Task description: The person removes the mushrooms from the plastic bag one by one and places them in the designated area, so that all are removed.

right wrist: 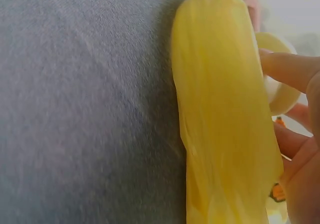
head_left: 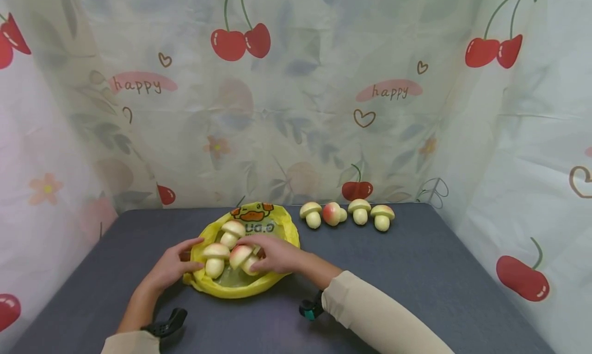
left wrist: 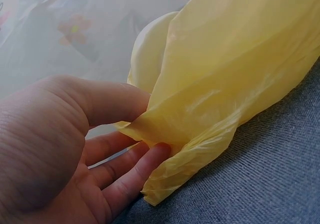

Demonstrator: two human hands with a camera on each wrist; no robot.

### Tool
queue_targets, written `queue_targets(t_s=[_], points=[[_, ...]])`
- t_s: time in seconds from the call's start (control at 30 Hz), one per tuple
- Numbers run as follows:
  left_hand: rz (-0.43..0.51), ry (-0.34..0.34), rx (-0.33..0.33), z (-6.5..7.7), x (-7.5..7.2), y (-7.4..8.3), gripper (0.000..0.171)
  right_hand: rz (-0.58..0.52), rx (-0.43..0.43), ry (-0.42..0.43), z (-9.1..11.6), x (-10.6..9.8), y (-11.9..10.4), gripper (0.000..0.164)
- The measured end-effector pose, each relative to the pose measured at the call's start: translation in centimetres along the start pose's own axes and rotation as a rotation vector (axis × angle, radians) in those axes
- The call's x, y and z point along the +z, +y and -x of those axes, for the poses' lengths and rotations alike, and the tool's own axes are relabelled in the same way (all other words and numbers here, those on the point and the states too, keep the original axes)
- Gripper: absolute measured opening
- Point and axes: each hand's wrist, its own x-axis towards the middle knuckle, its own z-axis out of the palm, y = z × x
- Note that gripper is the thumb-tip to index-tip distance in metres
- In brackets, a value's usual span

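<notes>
A yellow plastic bag (head_left: 277, 281) with a duck face printed inside lies spread on the table, its rim rolled into a ring. My left hand (head_left: 170, 267) grips the bag's left edge; in the left wrist view its thumb and fingers lie around the thin yellow film. Inside the bag, my right hand (head_left: 275, 254) holds a toy mushroom (head_left: 241, 256) with a pink-tinged cap between thumb and fingers. Two more cream mushrooms stand in the bag, one near the left rim (head_left: 214, 267) and one behind it (head_left: 233, 228). In the right wrist view the bag's wall (right wrist: 225, 104) hides part of the held mushroom.
Several similar mushrooms, among them one lying on its side (head_left: 332, 214), form a row along the table's back edge, right of the bag. The dark table (head_left: 393, 282) is enclosed by a hanging cloth (head_left: 296, 87) printed with cherries.
</notes>
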Motion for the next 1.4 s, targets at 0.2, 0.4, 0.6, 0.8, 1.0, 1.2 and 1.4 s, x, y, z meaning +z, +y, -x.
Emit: queue_targets(t_s=[0.2, 0.4, 0.6, 0.8, 1.0, 1.2, 1.4], points=[[0.003, 0.002, 0.003, 0.1, 0.0, -0.1, 0.076, -0.062, 0.022, 0.071, 0.9, -0.9, 0.6, 0.064], [-0.003, 0.006, 0.002, 0.2, 0.0, 0.0, 0.076, -0.126, 0.046, 0.155, 2.1, -1.9, 0.8, 0.064], [-0.001, 0.003, 0.002, 0.3, 0.0, 0.2, 0.075, -0.147, 0.053, 0.243, 3.3, -3.0, 1.5, 0.064], [-0.001, 0.001, -0.009, 0.2, -0.1, 0.0, 0.076, -0.154, 0.039, 0.345, 4.4, -4.0, 2.4, 0.064], [0.002, 0.003, -0.017, 0.1, 0.0, -0.2, 0.077, -0.128, 0.049, 0.456, 5.4, -4.9, 4.2, 0.065], [0.015, 0.001, -0.023, 0.1, 0.0, -0.3, 0.077, -0.043, 0.096, 0.551, 6.5, -6.5, 6.1, 0.065], [0.008, 0.002, -0.005, 0.0, 0.0, -0.2, 0.076, 0.002, 0.135, 0.626, 8.2, -9.0, 6.8, 0.065]])
